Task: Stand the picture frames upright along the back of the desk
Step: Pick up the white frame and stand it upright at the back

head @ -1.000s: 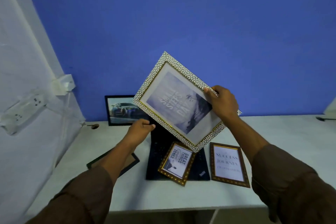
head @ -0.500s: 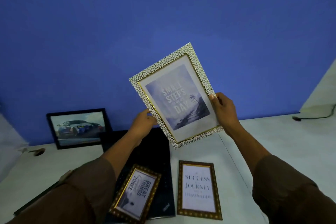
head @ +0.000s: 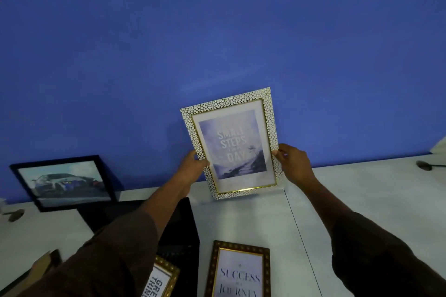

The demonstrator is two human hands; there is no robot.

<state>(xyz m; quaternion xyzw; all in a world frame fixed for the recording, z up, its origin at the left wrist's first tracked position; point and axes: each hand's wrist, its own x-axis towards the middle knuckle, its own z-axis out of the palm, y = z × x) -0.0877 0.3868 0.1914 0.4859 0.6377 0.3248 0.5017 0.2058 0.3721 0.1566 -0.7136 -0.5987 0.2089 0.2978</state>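
1. We see a white pebble-textured picture frame with a gold inner rim near the centre of the view, portrait way up and tilted a little to the left, its print reading "SMALL STEPS ... DAY".
2. Our left hand grips the frame's left edge at about 9 o'clock, thumb over the front.
3. Our right hand clasps the right edge at about 3 o'clock, fingers curled round it.
4. The frame's lower edge sits right at the back of the white bench, close to the blue wall; whether it touches the surface we cannot tell.
5. At 9 o'clock from it, well apart, a black-framed photo of a car stands leaning against the wall.
6. At 6 o'clock a dark brown frame with a gold beaded rim, reading "SUCCESS ... JOURNEY", lies flat on the bench.
7. At 7 o'clock a smaller gold-edged frame lies partly on a black flat slab, half hidden by our left brown sleeve.
8. A dark cable end lies on the bench at 3 o'clock, by the right edge of the view.
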